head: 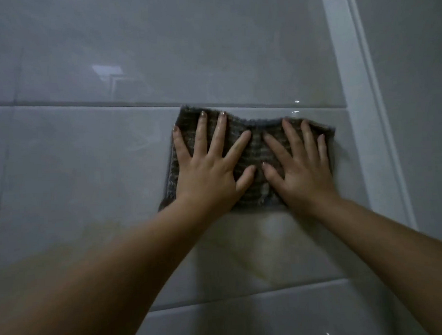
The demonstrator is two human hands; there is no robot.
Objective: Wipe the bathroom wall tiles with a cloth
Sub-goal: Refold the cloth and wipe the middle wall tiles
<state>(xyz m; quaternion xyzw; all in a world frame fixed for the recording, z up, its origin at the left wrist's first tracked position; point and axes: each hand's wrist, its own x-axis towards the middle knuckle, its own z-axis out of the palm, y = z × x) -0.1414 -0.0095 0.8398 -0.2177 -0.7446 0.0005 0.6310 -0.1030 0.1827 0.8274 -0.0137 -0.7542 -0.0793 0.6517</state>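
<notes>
A dark grey-brown ribbed cloth point(256, 150) lies flat against the glossy pale grey wall tiles point(88, 173), just below a horizontal grout line. My left hand point(210, 167) presses on the cloth's left half with fingers straight and spread. My right hand point(303, 168) presses on its right half, fingers spread the same way. The two thumbs nearly meet at the cloth's middle. Both forearms reach up from the bottom of the view.
A white vertical trim strip point(359, 105) runs down the wall just right of the cloth, with another pale surface point(413, 83) beyond it. Horizontal grout lines point(85, 103) cross above the cloth and lower down. Tiled wall stretches to the left.
</notes>
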